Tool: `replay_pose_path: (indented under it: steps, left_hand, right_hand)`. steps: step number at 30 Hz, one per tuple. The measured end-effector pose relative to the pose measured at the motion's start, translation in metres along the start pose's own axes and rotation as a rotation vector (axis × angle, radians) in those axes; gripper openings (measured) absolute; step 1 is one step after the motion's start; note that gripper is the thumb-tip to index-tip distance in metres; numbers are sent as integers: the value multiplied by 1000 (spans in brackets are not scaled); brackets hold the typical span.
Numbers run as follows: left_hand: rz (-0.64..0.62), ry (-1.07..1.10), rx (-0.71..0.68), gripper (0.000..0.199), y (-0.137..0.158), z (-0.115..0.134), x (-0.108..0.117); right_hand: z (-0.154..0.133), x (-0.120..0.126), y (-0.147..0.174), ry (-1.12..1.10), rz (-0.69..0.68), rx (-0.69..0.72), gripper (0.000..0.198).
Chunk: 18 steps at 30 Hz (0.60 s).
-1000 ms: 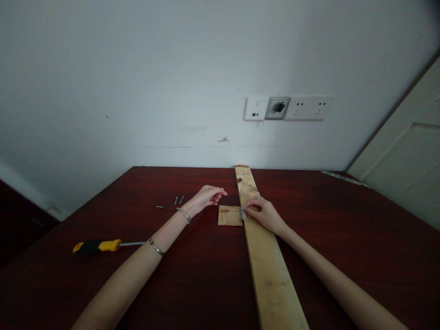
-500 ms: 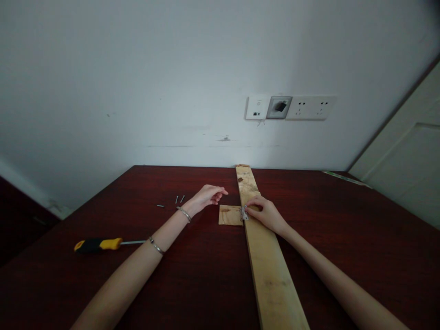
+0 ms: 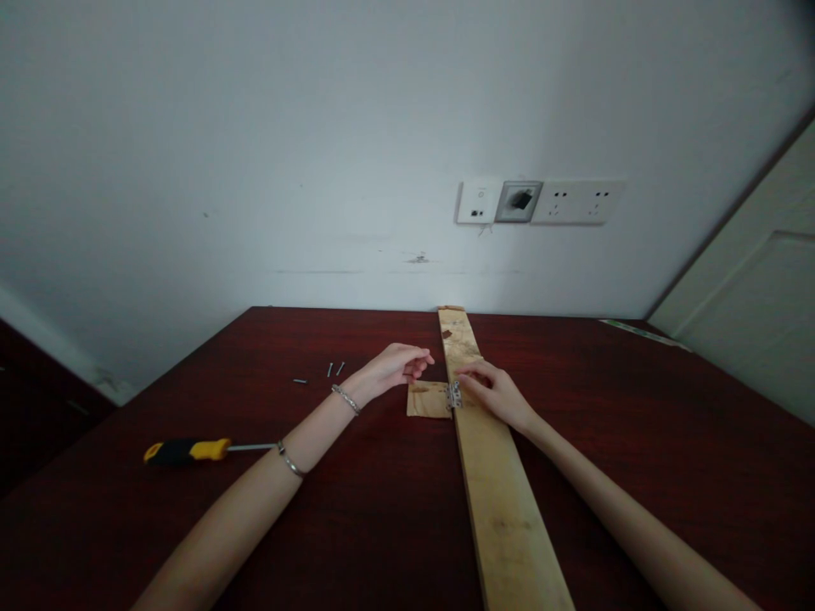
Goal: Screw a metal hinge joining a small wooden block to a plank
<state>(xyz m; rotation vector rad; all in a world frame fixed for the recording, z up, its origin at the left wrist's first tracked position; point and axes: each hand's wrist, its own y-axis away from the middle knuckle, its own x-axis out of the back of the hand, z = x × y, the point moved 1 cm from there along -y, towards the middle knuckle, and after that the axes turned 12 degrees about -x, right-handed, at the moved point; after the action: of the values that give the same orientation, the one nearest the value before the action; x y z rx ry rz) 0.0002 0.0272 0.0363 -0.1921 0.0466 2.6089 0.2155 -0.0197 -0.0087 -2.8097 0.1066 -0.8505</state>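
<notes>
A long pale wooden plank (image 3: 503, 501) runs away from me toward the wall. A small square wood piece (image 3: 428, 400) lies against its left edge. Across the joint between them sits a metal hinge (image 3: 453, 395). My right hand (image 3: 500, 395) rests on the plank just right of the hinge, thumb and forefinger slightly apart, with nothing visible between them. My left hand (image 3: 401, 365) hovers above and left of the small piece, its fingers curled into a pinch. Whatever it holds, if anything, is too small to make out.
Several screws, among them one screw (image 3: 300, 381), lie on the dark red tabletop (image 3: 356, 509) left of my left hand. A yellow and black screwdriver (image 3: 191, 451) lies farther left, its shaft reaching my left forearm. Wall sockets (image 3: 576, 202) are above the table's back edge.
My left hand has shifted slightly right, nearer the plank. My right fingers have come off the hinge, which now shows more fully.
</notes>
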Motion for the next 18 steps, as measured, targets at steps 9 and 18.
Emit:
replay_pose_path:
  steps: [9,18]
  left_hand:
    - [51,-255,-218,18,49,85,38]
    - [127,-1083,-133,9,86,88,176]
  right_hand:
    - [1,1,-1,25,-35,30,30]
    - [1,1,-2,23,-59,7,31]
